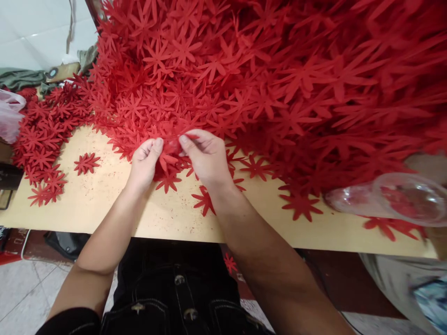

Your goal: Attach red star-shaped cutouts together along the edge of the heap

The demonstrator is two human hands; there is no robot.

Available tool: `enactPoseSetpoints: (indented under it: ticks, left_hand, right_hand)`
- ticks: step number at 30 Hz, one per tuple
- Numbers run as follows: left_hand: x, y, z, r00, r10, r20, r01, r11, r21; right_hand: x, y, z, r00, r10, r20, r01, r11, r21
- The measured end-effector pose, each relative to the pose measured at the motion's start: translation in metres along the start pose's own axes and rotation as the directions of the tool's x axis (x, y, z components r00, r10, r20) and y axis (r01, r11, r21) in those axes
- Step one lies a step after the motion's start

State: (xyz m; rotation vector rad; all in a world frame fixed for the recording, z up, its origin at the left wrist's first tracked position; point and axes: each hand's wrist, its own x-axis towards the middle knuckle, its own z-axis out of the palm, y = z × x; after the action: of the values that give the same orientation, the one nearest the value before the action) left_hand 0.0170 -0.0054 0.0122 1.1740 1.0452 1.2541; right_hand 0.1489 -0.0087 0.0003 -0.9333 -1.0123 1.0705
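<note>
My left hand (147, 160) pinches the left side of a red flower-shaped piece (168, 157) between thumb and finger. On its right, my right hand (203, 153) holds the same piece, thumb against the fingers. Blur and the red pieces behind make its exact outline hard to tell. Just beyond both hands rises a large heap of red flower-shaped pieces (195, 74). Loose red flowers lie near my wrists, one below my left hand's fingers and another red flower (203, 200) beside my right forearm.
A smaller red pile (45, 135) and a small stack of flowers (86, 163) lie left on the pale tabletop (104, 200). A clear plastic container (408, 197) lies at the right. A plastic bag (10, 114) is at the left edge.
</note>
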Motion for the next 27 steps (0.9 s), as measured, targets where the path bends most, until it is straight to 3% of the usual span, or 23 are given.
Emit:
enactPoseSetpoints:
  ticks: [3,6,8,11,13,17,20,24,27]
  left_hand:
    - [0.003,-0.003,-0.005,0.998,0.018,-0.057,-0.019,1.0,-0.021]
    - [0.008,-0.008,-0.011,0.997,0.058,-0.06,-0.053,0.996,0.072]
    - [0.012,-0.01,-0.014,0.985,0.153,-0.074,-0.134,0.967,0.215]
    - [0.013,-0.007,-0.016,0.937,0.345,-0.062,-0.281,0.845,0.455]
    - [0.01,0.0,-0.013,0.915,0.403,-0.012,-0.342,0.79,0.509]
    - [-0.002,0.012,0.004,0.95,0.294,0.102,-0.311,0.893,0.325]
    - [-0.004,0.014,0.014,0.969,0.224,0.107,-0.242,0.948,0.205]
    - [0.008,0.007,0.016,0.99,0.142,-0.008,-0.14,0.983,0.119]
    - [0.021,0.0,0.009,0.975,0.188,-0.115,-0.161,0.964,0.21]
  right_hand:
    - [0.008,0.002,-0.01,0.988,-0.014,-0.152,0.022,0.998,0.054]
    - [0.011,0.002,-0.013,0.971,-0.056,-0.232,0.066,0.997,0.034]
    - [0.01,0.0,-0.01,0.971,-0.076,-0.227,0.075,0.997,-0.011]
    - [0.004,-0.008,-0.005,0.982,-0.075,-0.172,0.057,0.992,-0.111]
    - [0.0,-0.013,-0.003,0.986,-0.072,-0.148,0.044,0.982,-0.185]
    - [-0.009,-0.021,-0.001,0.991,-0.1,-0.088,0.067,0.944,-0.323]
    - [-0.015,-0.024,0.001,0.996,-0.092,-0.013,0.083,0.937,-0.338]
    - [-0.017,-0.024,-0.004,0.998,-0.045,0.037,0.054,0.954,-0.296]
    - [-0.014,-0.019,-0.019,0.996,-0.081,-0.021,0.067,0.92,-0.387]
